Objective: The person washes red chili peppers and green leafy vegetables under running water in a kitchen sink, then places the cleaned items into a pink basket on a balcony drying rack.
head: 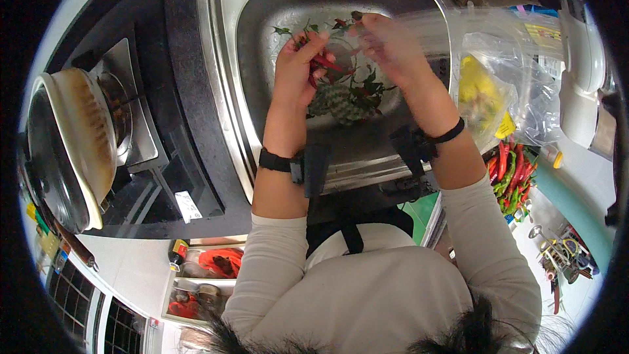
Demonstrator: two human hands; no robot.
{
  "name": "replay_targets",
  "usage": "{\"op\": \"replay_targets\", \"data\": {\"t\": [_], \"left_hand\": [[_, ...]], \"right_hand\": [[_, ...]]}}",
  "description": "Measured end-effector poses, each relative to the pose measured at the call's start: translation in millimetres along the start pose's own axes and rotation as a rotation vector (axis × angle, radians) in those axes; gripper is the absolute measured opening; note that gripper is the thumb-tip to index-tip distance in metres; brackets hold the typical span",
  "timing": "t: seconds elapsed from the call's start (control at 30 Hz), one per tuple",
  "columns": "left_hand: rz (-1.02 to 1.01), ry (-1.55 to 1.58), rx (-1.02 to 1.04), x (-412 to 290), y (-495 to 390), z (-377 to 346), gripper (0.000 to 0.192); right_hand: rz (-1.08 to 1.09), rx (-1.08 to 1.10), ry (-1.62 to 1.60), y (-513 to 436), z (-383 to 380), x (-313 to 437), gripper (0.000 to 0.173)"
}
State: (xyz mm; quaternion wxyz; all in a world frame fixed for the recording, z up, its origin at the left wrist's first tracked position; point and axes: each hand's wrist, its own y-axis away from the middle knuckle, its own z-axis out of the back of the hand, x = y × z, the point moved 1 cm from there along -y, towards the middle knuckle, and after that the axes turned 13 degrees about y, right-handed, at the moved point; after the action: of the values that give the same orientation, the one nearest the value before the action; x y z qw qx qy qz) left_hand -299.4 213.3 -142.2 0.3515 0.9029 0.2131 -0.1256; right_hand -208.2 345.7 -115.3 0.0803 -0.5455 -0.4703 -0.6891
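Note:
Over the stainless steel sink (275, 5), my left hand (298, 66) grips a small bunch of red chili peppers (325, 64), and some green leaves (282, 31) stick out past its fingers. My right hand (388, 44) is raised opposite it, blurred, its fingers bent. A dark leafy bit (357, 15) shows at its thumb tip; blur hides whether the fingers hold it. Below the hands in the basin lie leafy chili stems (368, 89) and a green, bumpy-patterned thing (344, 103), which I cannot identify.
Left of the sink, a lidded pot (81, 132) stands on a gas stove (142, 123). To the right are a clear plastic bag (528, 78) with yellow contents, a pile of red and green chilies (513, 172) and a utensil holder (565, 255). An open drawer (196, 282) is below left.

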Motion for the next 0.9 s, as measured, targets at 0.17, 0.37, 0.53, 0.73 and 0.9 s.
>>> {"op": "replay_targets", "data": {"t": [0.17, 0.37, 0.53, 0.73, 0.9], "left_hand": [[0.029, -0.176, 0.087, 1.6, 2.0, -7.1, 0.017], [-0.09, -0.303, -0.003, 3.4, 4.4, -12.7, 0.014], [-0.054, -0.062, 0.073, -2.4, 3.5, -6.6, 0.014], [-0.005, 0.126, 0.197, -4.8, 4.2, -5.5, 0.011], [0.012, 0.122, 0.208, -4.9, 4.6, -6.4, 0.011]], "right_hand": [[0.207, -0.014, 0.226, -2.5, -23.1, -4.5, 0.019], [0.203, -0.102, 0.336, -0.4, -32.8, -10.9, 0.021], [0.138, -0.092, 0.109, 4.6, -24.3, 3.2, 0.015], [0.169, 0.036, 0.029, 11.9, -14.6, 17.2, 0.017], [0.126, 0.13, 0.154, 17.2, -17.6, 15.1, 0.024]]}}
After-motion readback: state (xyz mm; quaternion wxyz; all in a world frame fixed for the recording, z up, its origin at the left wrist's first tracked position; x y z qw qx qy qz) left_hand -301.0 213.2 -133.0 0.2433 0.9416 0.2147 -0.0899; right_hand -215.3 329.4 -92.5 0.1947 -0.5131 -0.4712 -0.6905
